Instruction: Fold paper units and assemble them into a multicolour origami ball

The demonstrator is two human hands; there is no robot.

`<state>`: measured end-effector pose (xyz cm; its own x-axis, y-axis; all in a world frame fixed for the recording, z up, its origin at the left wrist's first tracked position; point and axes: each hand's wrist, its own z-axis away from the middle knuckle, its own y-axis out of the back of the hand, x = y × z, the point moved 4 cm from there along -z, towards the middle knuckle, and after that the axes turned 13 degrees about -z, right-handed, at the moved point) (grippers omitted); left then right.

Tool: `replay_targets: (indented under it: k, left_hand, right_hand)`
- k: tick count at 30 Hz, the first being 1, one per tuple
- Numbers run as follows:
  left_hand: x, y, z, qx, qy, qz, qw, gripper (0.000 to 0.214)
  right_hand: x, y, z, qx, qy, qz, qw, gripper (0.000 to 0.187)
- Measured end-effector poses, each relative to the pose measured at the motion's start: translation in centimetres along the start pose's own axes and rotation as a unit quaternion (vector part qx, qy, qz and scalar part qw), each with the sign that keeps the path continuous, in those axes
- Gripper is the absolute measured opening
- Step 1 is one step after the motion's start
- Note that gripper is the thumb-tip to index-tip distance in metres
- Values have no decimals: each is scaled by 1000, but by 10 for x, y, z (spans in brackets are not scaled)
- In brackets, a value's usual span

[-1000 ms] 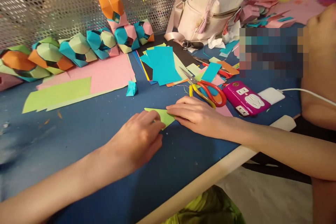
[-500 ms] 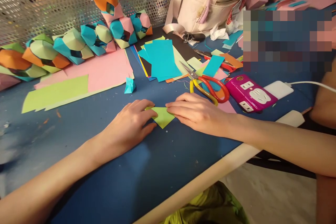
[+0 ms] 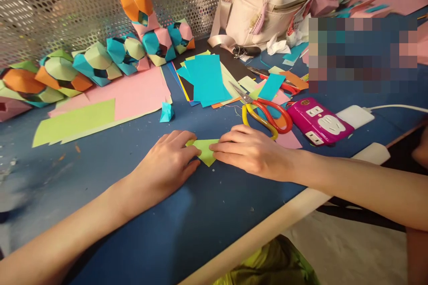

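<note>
A small light green folded paper (image 3: 205, 151) lies on the blue table (image 3: 200, 213) between my two hands. My left hand (image 3: 165, 164) rests on its left part, fingers bent and pressing the paper down. My right hand (image 3: 252, 149) lies flat over its right part, fingertips pushing along the fold. Only a small triangle of the paper shows between the fingers.
Red and yellow scissors (image 3: 264, 113) and a magenta power strip (image 3: 317, 122) lie just right of my right hand. Teal sheets (image 3: 205, 78), pink paper (image 3: 133, 91), a green sheet (image 3: 73, 122) and a row of folded paper shapes (image 3: 100, 60) lie behind. A pale backpack (image 3: 267, 4) stands at the back.
My hands have closed in on the green paper, so less of it shows. The left fingers moved onto its left part; the right fingertips slid a little left.
</note>
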<state>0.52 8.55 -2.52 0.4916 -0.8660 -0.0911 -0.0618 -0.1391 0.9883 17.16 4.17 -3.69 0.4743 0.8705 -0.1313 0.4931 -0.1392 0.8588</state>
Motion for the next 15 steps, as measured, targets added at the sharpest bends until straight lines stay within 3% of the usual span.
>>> replay_targets:
  k: [5, 9, 15]
  left_hand:
    - [19, 4, 0, 59, -61, 36, 996, 24]
    - [30, 1, -1, 20, -68, 22, 997, 22]
    - [36, 7, 4, -30, -56, -144, 988, 20]
  right_hand:
    - [-1, -1, -1, -14, 8, 5, 1000, 25]
    - [-1, -1, 1, -26, 9, 1, 1000, 25]
    - [-1, -1, 3, -25, -13, -7, 1000, 27]
